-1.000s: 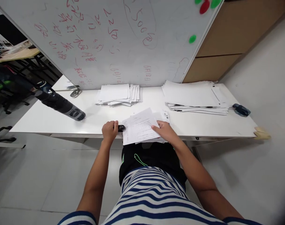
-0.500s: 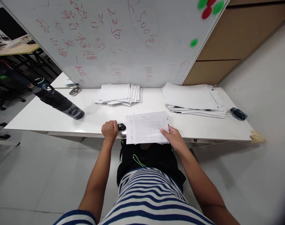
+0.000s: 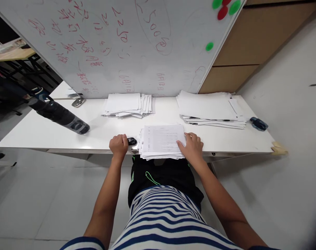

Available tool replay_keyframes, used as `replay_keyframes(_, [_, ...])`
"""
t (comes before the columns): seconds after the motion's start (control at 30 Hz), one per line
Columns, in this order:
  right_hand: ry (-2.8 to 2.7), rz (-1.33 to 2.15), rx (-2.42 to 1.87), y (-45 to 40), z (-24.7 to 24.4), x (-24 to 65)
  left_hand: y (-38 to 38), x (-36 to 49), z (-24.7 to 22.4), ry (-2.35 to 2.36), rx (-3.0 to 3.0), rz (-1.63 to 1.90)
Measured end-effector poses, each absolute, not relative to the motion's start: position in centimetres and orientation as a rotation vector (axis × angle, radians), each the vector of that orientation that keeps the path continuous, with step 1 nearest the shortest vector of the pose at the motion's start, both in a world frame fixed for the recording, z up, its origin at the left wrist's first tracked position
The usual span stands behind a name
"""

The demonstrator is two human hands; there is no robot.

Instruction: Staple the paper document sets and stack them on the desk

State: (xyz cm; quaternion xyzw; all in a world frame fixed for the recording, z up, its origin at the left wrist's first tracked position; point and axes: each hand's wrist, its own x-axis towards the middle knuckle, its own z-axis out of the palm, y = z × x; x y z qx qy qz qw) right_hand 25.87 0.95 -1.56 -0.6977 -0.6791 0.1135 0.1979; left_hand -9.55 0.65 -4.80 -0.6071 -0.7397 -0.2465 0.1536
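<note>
My left hand [image 3: 118, 146] is closed around a black stapler [image 3: 132, 141], whose rounded front end sticks out toward the papers. Just right of it, a stack of printed sheets [image 3: 161, 140] lies at the table's front edge, its layers slightly uneven along the left and lower sides. My right hand [image 3: 193, 147] is at the right edge of this stack. Its thumb presses on the top sheet, and the fingers curl beside the paper. What lies under the palm is hidden.
A loose pile of papers [image 3: 124, 102] lies at the back, and a larger pile [image 3: 204, 107] is farther right. A dark bottle [image 3: 66, 116] stands at left near a computer mouse [image 3: 78, 102]. A dark blue object [image 3: 258, 124] sits at right. The whiteboard [image 3: 137, 52] rises behind the table [image 3: 95, 139].
The printed sheet in my right hand has come down onto the stack, whose layered edges now show. My left hand still grips the stapler. The view has shifted slightly.
</note>
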Motion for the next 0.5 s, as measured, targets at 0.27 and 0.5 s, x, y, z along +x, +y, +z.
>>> replay_keyframes(0.27, [-1.668, 0.131, -1.866, 2.3, -4.5, 28.1, 0.7, -9.8, -4.6, -2.219, -1.779, -0.610])
replay_keyframes(0.5, [-1.580, -0.031, -1.826, 4.2, -7.4, 29.6, 1.9, -11.7, -2.3, -2.276, -1.874, -0.511])
